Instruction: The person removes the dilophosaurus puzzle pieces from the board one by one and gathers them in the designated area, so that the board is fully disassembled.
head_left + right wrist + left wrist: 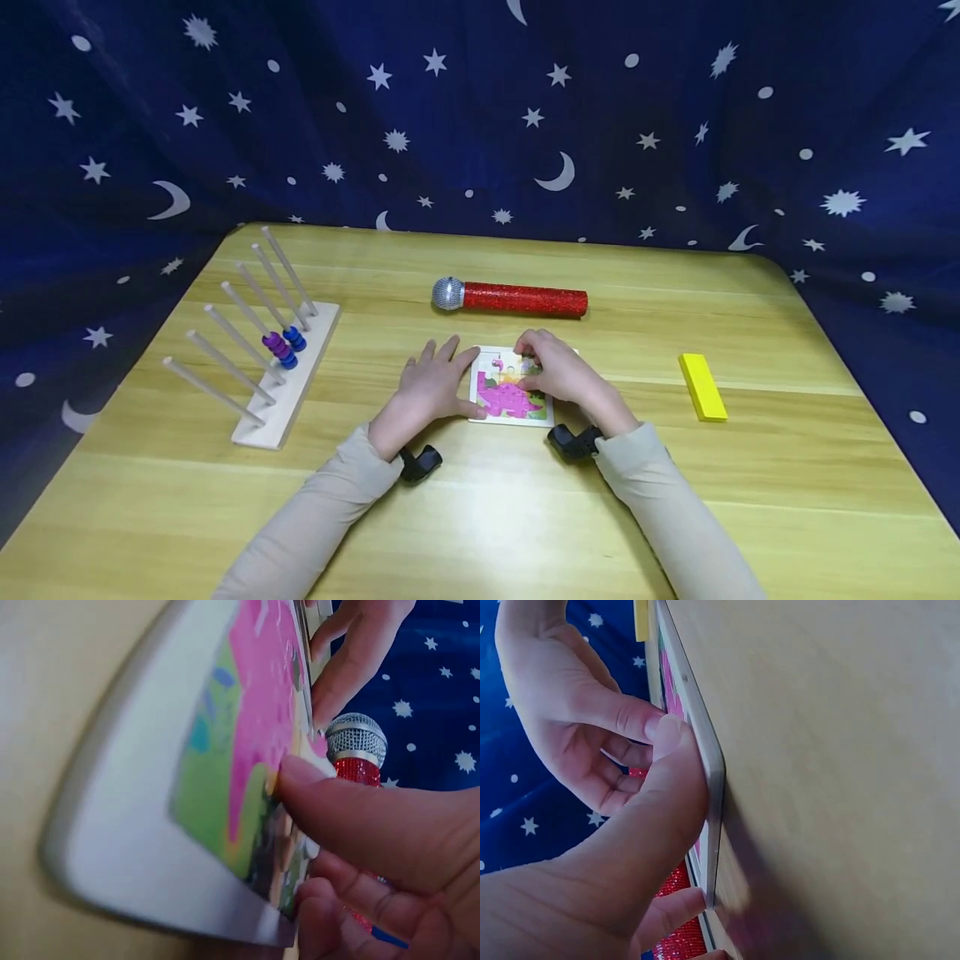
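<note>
A jigsaw puzzle [510, 400] with a pink dinosaur lies flat in a white-edged tray [135, 855] in the middle of the table. My left hand [431, 387] spreads its fingers at the tray's left side, thumb on the near left corner and index fingertip at the far left corner. Over the puzzle's right part, the thumb and curled index finger of my right hand [562, 371] pinch a puzzle piece [531, 366], mostly covered by them. In the left wrist view the left thumb [676, 780] lies along the tray's edge.
A red glittery microphone [525, 300] lies behind the puzzle. To the left stands a wooden peg rack [300, 383] with purple and blue beads [279, 348]. A yellow block [702, 387] lies at the right. A starry blue curtain [465, 108] hangs behind the table.
</note>
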Tool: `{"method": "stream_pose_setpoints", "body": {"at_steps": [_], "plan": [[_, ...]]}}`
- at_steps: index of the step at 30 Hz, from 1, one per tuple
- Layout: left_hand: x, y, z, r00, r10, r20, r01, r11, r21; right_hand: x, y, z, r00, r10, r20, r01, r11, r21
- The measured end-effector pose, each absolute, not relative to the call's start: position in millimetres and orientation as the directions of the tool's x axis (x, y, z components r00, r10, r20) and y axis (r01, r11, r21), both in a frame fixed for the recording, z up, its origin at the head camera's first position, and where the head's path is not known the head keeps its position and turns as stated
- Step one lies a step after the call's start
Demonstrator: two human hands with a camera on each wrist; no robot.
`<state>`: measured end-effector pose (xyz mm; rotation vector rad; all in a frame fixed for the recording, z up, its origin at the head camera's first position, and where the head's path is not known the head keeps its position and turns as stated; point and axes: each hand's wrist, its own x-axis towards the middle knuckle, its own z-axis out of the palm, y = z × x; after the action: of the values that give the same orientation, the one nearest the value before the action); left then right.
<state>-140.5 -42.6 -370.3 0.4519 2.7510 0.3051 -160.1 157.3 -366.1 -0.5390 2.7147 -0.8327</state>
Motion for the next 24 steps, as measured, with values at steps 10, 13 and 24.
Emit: {"method": "stream_pose_setpoints", "body": {"at_steps": [10, 13, 24], "plan": [[-140.0, -41.7, -369.5, -0.895, 0.338, -0.292, 0.264, 0.927, 0.265, -159.9, 158.7, -366.8, -0.904, -0.423, -0.064, -0.298, 0.73, -0.615], [-139.7, -42.0, -369.7, -0.895, 0.34, -0.289, 0.267, 0.927, 0.263, -161.1, 157.9, -368.0, -0.902, -0.427, -0.069, -0.295, 0.724, -0.623], [-139.1, -42.6, -369.1, -0.893, 0.343, -0.293, 0.266, 0.925, 0.271, -164.0, 159.2, -371.0, -0.889, -0.457, -0.028, -0.338, 0.697, -0.633]]}}
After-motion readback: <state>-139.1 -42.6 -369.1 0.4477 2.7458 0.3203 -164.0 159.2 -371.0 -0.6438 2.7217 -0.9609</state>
